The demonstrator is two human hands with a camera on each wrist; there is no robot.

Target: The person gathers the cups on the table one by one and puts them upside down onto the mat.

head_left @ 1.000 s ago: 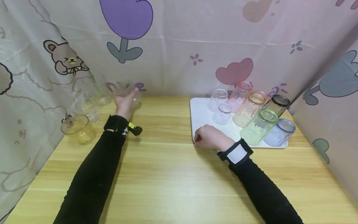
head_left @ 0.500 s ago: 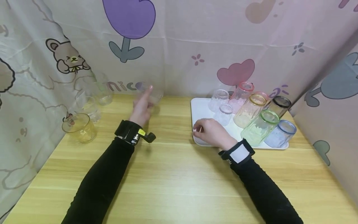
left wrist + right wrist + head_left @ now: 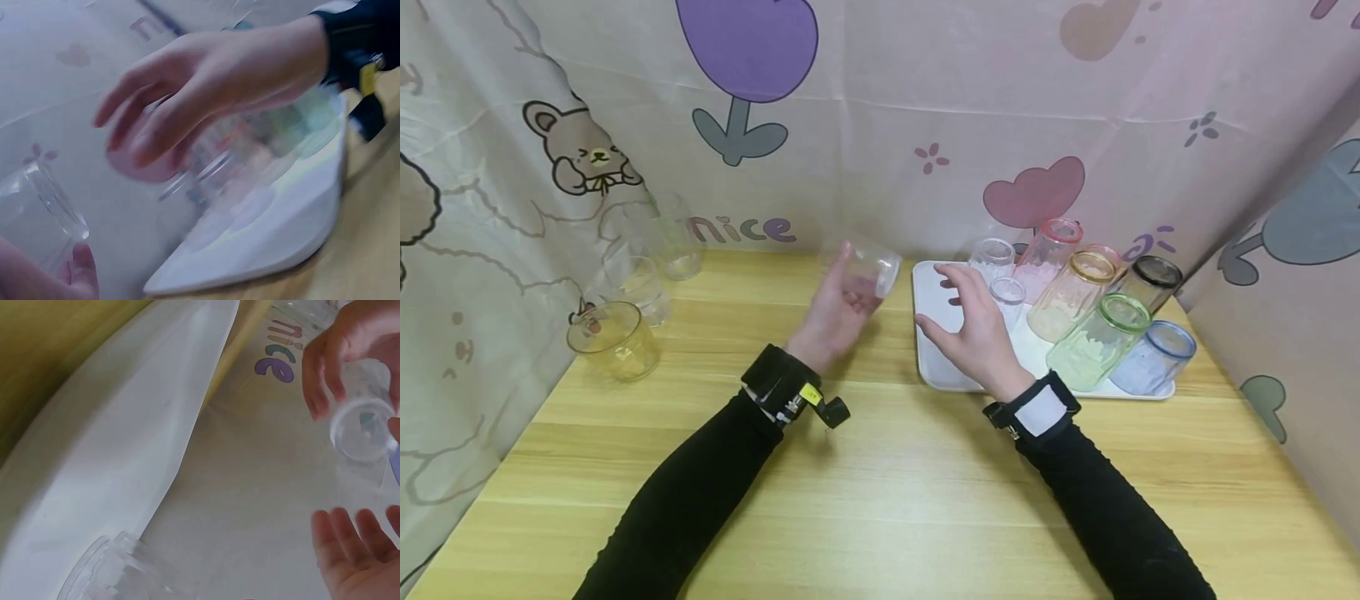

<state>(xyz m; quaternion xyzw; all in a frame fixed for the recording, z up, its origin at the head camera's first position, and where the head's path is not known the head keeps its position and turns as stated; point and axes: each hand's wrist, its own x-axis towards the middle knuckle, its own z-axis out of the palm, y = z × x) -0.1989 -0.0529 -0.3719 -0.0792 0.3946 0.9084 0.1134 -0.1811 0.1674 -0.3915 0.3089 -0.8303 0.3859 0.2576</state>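
Tilting in mid-air above the tabletop, a small clear cup (image 3: 868, 265) sits in the left hand (image 3: 837, 312), whose grip is curled round its body, mouth turned toward the right so the open end faces the white tray (image 3: 934, 333); the right wrist view looks straight into that mouth (image 3: 362, 430). Just beside it, apart from the cup, the right hand (image 3: 973, 329) hangs over the tray's near-left corner with fingers spread and straight, holding nothing, palm turned toward the cup as if ready to receive it. Behind this hand, coloured and clear tumblers (image 3: 1093, 329) crowd the tray's far and right part, leaving its left strip bare. Along the tabletop's left edge stand a yellow cup (image 3: 613, 342) and several clear glasses (image 3: 640, 287).
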